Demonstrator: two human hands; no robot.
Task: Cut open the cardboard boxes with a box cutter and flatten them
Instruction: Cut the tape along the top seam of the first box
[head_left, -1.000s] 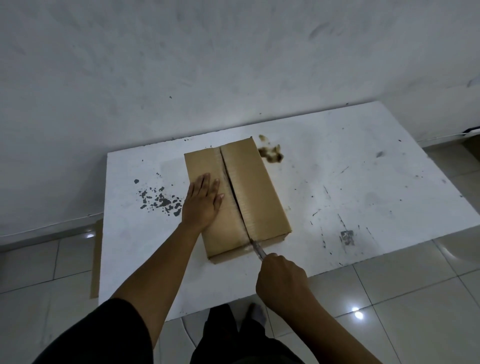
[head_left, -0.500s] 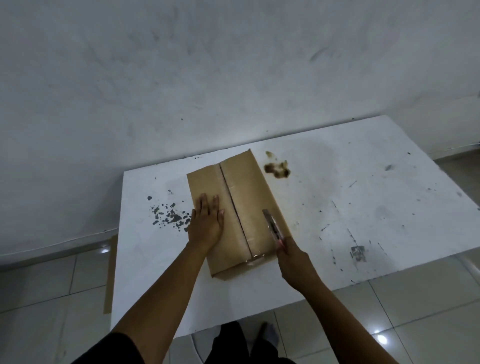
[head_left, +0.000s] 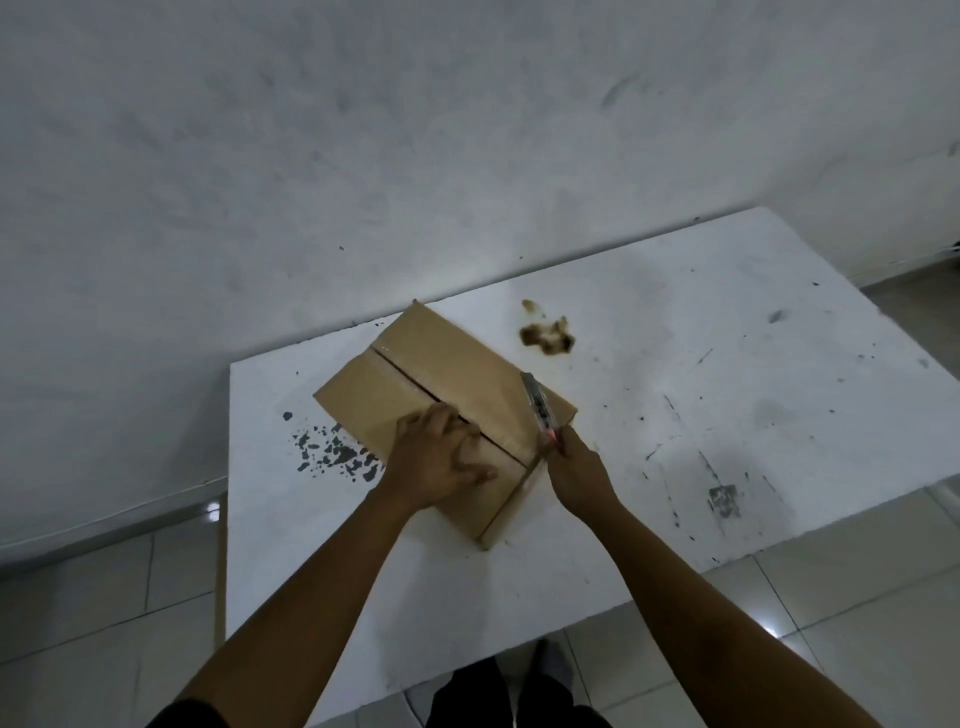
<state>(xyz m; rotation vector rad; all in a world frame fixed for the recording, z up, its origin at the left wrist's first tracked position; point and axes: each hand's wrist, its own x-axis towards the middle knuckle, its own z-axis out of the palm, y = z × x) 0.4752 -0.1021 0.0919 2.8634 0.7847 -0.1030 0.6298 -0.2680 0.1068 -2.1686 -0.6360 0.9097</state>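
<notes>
A brown cardboard box (head_left: 415, 374) lies on the white table (head_left: 675, 389), turned at an angle, with a dark slit running along its top seam. My left hand (head_left: 436, 460) rests on the near part of the box top, fingers spread and bent across the seam. My right hand (head_left: 574, 467) grips a box cutter (head_left: 537, 405) at the box's right edge. The cutter points up and away over the box's right side.
A brown stain (head_left: 548, 335) marks the table behind the box, and dark chipped spots (head_left: 332, 452) lie to its left. A grey wall rises right behind the table. Tiled floor (head_left: 857, 597) surrounds it, and a cardboard strip (head_left: 221, 571) stands along the table's left side.
The box has turned counterclockwise on the table. My left hand slid toward the seam and its fingers bent. My right hand lifted the cutter from the near end to the right edge.
</notes>
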